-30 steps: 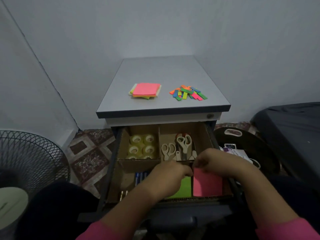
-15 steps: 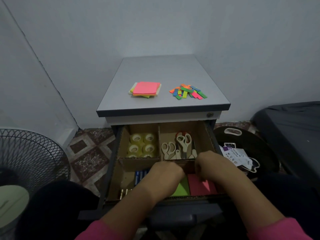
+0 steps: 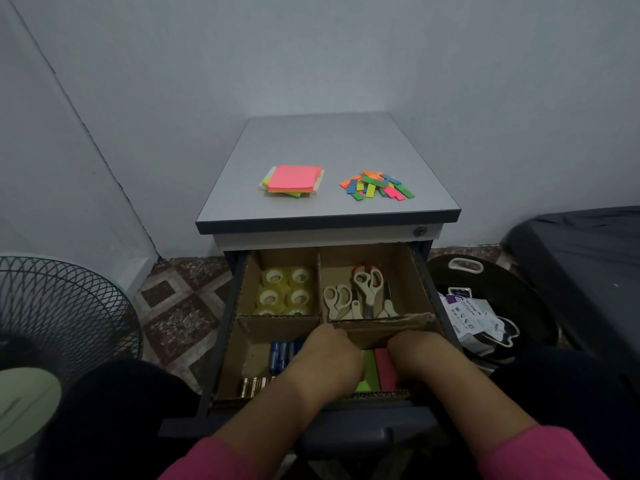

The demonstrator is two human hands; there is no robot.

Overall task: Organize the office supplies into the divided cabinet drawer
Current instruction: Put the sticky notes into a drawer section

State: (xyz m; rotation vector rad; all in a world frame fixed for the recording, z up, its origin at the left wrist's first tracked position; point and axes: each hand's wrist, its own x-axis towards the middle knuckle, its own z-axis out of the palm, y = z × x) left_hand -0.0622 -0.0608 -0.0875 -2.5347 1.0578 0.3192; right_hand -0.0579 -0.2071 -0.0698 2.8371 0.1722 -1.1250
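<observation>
At far left, beside your dark-clothed knee, a black wire-mesh fan guard (image 3: pixel 65 306) stands on the patterned floor tiles (image 3: pixel 180 306). Next comes the grey cabinet (image 3: pixel 329 216) with its cardboard-divided drawer (image 3: pixel 242 327) pulled out toward you. On the cabinet top lie a stack of square sticky-note pads with a pink one uppermost (image 3: pixel 293 180) and, just to its right, a loose heap of small coloured paper strips (image 3: pixel 375 186).

Inside the drawer, the rear left compartment holds clear tape rolls (image 3: pixel 284 289); the rear right one holds cream-handled scissors (image 3: pixel 360 292), one pair with red on its handles. The front left compartment holds blue cylindrical batteries (image 3: pixel 282 353) and, nearer you, gold-coloured ones (image 3: pixel 252 386).

Your left hand (image 3: pixel 327 362) reaches down into the front of the drawer, right of the batteries, its knuckles just under the cardboard cross divider (image 3: pixel 381 322). A lime-green sticky pad (image 3: pixel 367 374) lies flat in the front right compartment, and a pink sticky pad (image 3: pixel 385 370) lies touching its right edge. Your right hand (image 3: pixel 419 358) covers the pink pad's right side. Both sets of fingers point down out of view, so you cannot tell whether they are apart or clamped on anything.

Right of the cabinet, a round black tray (image 3: pixel 502 289) on the floor carries white printed packaging (image 3: pixel 474 317).
</observation>
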